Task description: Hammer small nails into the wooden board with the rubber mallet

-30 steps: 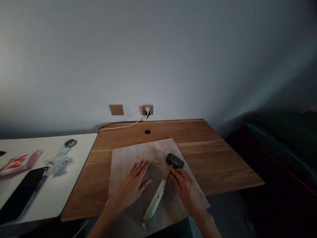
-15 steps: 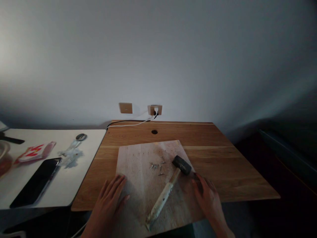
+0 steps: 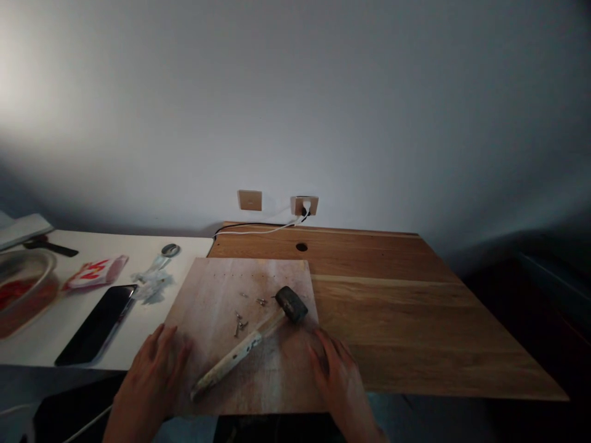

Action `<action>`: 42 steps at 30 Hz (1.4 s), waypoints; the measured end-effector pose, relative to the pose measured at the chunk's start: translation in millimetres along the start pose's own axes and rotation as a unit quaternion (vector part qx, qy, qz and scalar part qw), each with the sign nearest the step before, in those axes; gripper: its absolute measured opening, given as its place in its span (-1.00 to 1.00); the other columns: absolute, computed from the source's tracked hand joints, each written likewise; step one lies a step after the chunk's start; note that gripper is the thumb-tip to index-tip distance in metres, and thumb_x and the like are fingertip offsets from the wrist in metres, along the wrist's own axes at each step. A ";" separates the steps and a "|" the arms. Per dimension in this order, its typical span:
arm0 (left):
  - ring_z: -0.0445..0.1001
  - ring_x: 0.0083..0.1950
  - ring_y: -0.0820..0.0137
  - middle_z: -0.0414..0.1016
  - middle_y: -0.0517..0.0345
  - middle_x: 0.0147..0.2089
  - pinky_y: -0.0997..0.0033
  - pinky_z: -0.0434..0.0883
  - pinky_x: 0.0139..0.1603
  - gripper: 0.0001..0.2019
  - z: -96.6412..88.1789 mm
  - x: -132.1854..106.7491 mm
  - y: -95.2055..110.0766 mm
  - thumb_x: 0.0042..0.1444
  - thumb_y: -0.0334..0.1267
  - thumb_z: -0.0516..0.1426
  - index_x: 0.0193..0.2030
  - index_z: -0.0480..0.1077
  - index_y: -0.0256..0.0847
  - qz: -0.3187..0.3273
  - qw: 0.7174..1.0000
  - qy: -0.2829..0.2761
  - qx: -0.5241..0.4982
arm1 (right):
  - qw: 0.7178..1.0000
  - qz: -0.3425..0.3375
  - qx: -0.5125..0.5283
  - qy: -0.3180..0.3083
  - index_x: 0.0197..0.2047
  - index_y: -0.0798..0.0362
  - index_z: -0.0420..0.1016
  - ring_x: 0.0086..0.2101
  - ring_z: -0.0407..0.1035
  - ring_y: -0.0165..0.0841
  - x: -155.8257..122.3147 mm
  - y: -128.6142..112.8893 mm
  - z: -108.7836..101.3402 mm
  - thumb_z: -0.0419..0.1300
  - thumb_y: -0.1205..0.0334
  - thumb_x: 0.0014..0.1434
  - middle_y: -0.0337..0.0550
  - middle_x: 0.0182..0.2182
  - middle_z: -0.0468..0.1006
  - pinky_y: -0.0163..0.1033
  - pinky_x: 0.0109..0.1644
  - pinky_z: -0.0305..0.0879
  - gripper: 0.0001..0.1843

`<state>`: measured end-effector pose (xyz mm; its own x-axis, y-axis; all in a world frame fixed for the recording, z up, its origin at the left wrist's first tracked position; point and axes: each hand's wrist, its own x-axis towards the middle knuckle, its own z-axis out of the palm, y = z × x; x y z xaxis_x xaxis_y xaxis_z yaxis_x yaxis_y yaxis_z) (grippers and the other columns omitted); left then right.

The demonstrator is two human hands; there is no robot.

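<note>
A flat wooden board (image 3: 281,384) lies on the brown wooden tabletop, its near edge sticking out past the table's front. My left hand (image 3: 150,372) grips its left edge, fingers resting on the top face. On the opposite edge my right hand (image 3: 337,372) holds the board, thumb on top and fingers along the side. Between my hands rests a hammer (image 3: 235,355) with a dark head and a worn, pale-painted handle, slanting from lower left to upper right. Several small silver screws (image 3: 241,326) are scattered beside it. A row of small dots runs along the board's far edge.
The brown tabletop (image 3: 415,332) extends to the right. A white table (image 3: 37,354) on the left carries a phone (image 3: 95,325), a red-and-white packet (image 3: 96,272), crumpled clear plastic (image 3: 153,283), a tape roll (image 3: 170,250) and a bowl (image 3: 48,264). Cables run to a wall socket (image 3: 313,205).
The board has slid left and turned slightly, with both my hands on its edges. The hammer now lies more slanted on it, and the screws have spread apart. The camera view has shifted a little.
</note>
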<state>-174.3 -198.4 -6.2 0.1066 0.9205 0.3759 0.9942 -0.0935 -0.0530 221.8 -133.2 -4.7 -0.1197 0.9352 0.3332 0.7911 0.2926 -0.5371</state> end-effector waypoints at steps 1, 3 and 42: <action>0.34 0.36 -0.06 0.49 -0.13 0.23 -0.08 0.49 0.20 -0.67 -0.8 -4.9 -4.8 0.17 -0.34 0.08 0.05 0.50 -0.10 0.003 1.000 -0.011 0.009 | 1.000 0.004 0.010 -0.002 0.13 0.01 0.48 -0.06 0.57 -0.10 0.9 0.0 0.3 0.06 0.08 0.42 0.04 -0.05 0.65 0.03 0.02 0.55 -0.66; 0.29 0.39 -0.11 0.43 -0.16 0.28 -0.12 0.51 0.16 -0.61 -1.7 -12.8 -11.0 0.15 -0.37 0.07 0.11 0.48 -0.10 -0.004 0.999 -0.027 0.039 | 0.999 0.015 0.030 0.001 0.12 0.00 0.48 -0.09 0.58 -0.12 2.8 3.0 -1.5 0.06 0.08 0.41 0.03 -0.05 0.65 0.02 0.00 0.57 -0.66; 0.53 0.12 0.20 0.51 0.02 0.18 0.19 0.54 0.08 -0.65 9.3 80.0 150.3 0.38 -0.14 0.02 0.24 0.36 -0.06 0.135 0.975 -0.002 -0.178 | 0.987 0.137 0.030 0.077 0.06 0.04 0.54 -0.58 0.46 -0.33 -37.0 63.4 -88.5 -0.03 -0.13 0.42 -0.20 -0.53 0.55 -0.31 -0.44 0.40 -0.50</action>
<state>-16.4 -135.3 7.3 0.3663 0.8456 0.3882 0.8717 -0.4578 0.1747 329.5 -166.9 17.4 0.1895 0.9410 0.2804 0.7440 0.0488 -0.6664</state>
